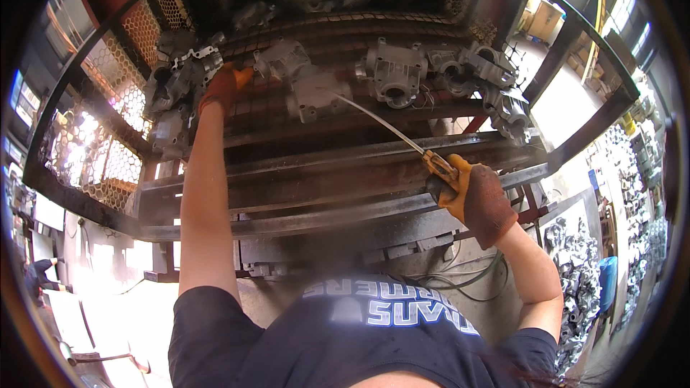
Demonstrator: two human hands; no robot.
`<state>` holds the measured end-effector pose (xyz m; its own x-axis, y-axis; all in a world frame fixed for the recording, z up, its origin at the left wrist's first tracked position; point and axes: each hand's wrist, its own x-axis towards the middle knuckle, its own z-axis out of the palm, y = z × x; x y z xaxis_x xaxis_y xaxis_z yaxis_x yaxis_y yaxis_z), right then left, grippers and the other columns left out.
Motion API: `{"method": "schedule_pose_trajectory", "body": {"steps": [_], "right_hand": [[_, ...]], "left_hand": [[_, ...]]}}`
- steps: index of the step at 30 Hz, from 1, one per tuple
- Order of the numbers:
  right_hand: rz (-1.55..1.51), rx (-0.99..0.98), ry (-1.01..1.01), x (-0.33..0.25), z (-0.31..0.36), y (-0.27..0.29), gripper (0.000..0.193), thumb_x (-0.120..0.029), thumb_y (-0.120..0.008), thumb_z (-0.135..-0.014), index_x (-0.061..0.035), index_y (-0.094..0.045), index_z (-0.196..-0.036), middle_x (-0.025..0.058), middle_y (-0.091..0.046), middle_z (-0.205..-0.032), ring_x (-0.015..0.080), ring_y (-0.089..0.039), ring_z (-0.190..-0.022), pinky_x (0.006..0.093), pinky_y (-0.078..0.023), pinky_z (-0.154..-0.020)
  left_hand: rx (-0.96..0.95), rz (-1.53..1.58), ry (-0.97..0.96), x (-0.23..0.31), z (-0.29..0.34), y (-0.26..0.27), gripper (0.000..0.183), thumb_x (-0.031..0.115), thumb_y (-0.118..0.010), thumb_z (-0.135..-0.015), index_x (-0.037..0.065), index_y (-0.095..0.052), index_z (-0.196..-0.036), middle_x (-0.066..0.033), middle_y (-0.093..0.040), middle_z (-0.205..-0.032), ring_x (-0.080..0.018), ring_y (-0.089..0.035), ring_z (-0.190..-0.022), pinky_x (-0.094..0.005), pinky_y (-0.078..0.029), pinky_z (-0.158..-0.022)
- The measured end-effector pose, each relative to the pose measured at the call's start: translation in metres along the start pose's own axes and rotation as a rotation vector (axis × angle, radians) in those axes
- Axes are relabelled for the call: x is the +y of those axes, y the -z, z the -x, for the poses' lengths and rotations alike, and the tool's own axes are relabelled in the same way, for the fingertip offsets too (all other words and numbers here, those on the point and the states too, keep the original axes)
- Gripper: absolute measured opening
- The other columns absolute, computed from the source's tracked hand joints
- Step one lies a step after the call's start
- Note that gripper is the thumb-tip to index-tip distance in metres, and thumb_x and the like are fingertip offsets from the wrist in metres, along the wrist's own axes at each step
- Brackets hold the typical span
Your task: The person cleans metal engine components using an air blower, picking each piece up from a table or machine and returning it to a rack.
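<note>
My right hand [474, 194], in an orange and brown work glove, is closed around the handle of an air blow gun [440, 165]. The gun's long thin nozzle [381, 121] reaches up and left to a grey metal casting [316, 95], which looks hazy. Another casting [282, 59] sits just behind that one. My left hand [228, 86], also in an orange glove, is stretched forward beside a cluster of castings [198, 65] at the left. Its thumb side points right, while its other fingers are hidden or blurred, so its grip cannot be made out.
A dark metal frame with bars [345, 165] and mesh side panels [118, 108] surrounds the castings. More castings stand at the right, including a boxy one [393, 72] and a tilted one [507, 109]. Hoses [474, 284] lie below. Heaped metal parts [575, 280] lie on the floor at right.
</note>
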<state>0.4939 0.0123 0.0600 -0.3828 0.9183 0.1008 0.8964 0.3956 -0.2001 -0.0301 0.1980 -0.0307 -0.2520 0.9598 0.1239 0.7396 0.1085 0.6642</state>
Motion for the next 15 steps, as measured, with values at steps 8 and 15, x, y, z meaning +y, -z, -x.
{"method": "schedule_pose_trajectory", "body": {"steps": [8,15], "right_hand": [[-0.075,0.121,0.113,-0.007,-0.044,0.012,0.033,-0.026,-0.069,-0.078,-0.0038,-0.063,-0.101,0.0235,-0.063,-0.077,0.0397,-0.064,-0.077,0.0437,-0.049,-0.067],[-0.011,-0.024,0.139,-0.031,-0.113,-0.008,0.044,-0.024,-0.069,-0.081,0.0,-0.059,-0.116,0.0219,-0.066,-0.087,0.0387,-0.065,-0.085,0.0416,-0.05,-0.074]], "left_hand": [[0.212,-0.047,0.172,-0.006,0.038,0.019,0.044,0.036,-0.062,-0.083,0.006,-0.063,-0.116,-0.0209,-0.065,-0.113,-0.0357,-0.061,-0.109,-0.039,-0.047,-0.091],[0.098,-0.059,0.057,0.038,-0.015,-0.019,0.083,0.054,-0.062,-0.08,0.008,-0.036,-0.144,-0.0233,-0.057,-0.128,-0.0384,-0.055,-0.117,-0.043,-0.044,-0.098]]}}
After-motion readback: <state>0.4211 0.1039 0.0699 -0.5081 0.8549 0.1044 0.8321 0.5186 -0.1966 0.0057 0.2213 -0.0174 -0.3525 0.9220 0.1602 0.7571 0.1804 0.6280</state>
